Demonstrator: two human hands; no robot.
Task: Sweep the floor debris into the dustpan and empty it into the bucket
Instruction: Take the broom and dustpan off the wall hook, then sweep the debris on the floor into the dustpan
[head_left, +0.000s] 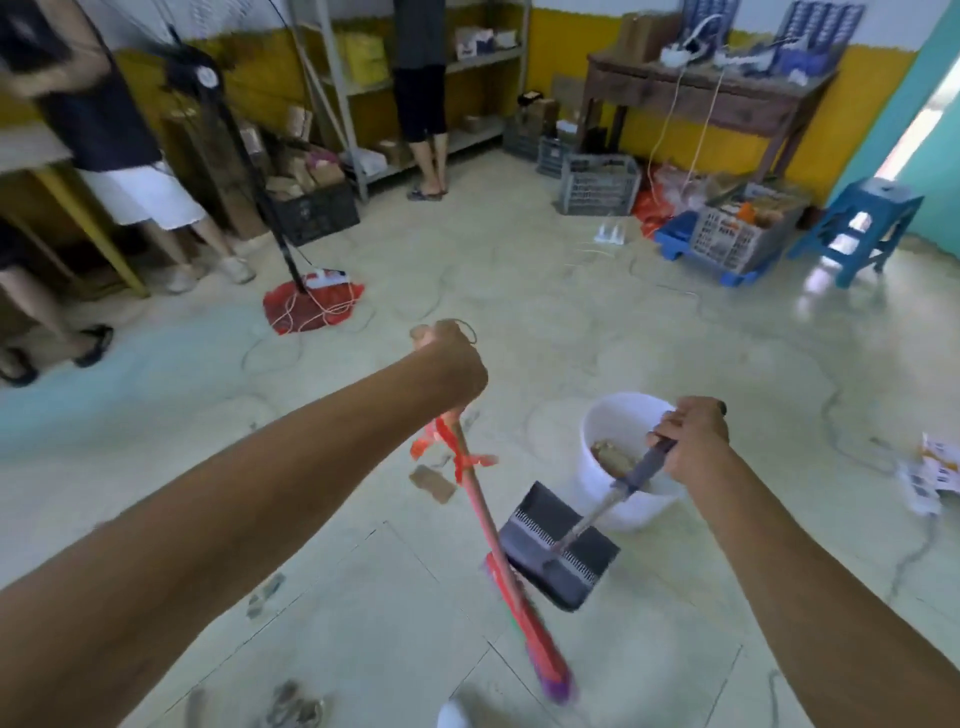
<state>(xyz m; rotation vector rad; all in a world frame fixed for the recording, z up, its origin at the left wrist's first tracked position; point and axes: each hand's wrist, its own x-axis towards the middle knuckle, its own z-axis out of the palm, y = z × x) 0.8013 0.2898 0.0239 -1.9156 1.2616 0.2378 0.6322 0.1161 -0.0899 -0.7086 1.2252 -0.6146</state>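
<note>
Debris (434, 482), a brown scrap of cardboard, lies on the pale tiled floor (675, 332) just left of the broom (498, 551), with smaller grey bits (293, 706) scattered nearer the camera at lower left. The left hand (449, 364) has its grip clamped around the top of the red broom handle, which slants down and right to a blurred purple-tipped head near the bottom edge; red tape flutters from the shaft. The right hand (693, 439) has its grip closed on the dark handle of the dustpan (558, 545), whose black pan hangs just right of the broom. Behind the pan stands the white bucket (623, 462), already holding brownish waste. Crumpled paper packaging (930, 475) lies at the far right edge. Farther off, a red bag (311, 309) sits at the foot of a black stand fan (244, 150), and loose cords trail across the glossy floor. Grey and black plastic crates (597, 184) of stock line the far yellow wall beside a metal shelving unit (415, 78) and a wooden counter (711, 88) cluttered with cables. A blue plastic stool (862, 223) stands by the teal wall at far right. Three other people (423, 98) stand at the far and left sides, seen from the torso or legs down.
</note>
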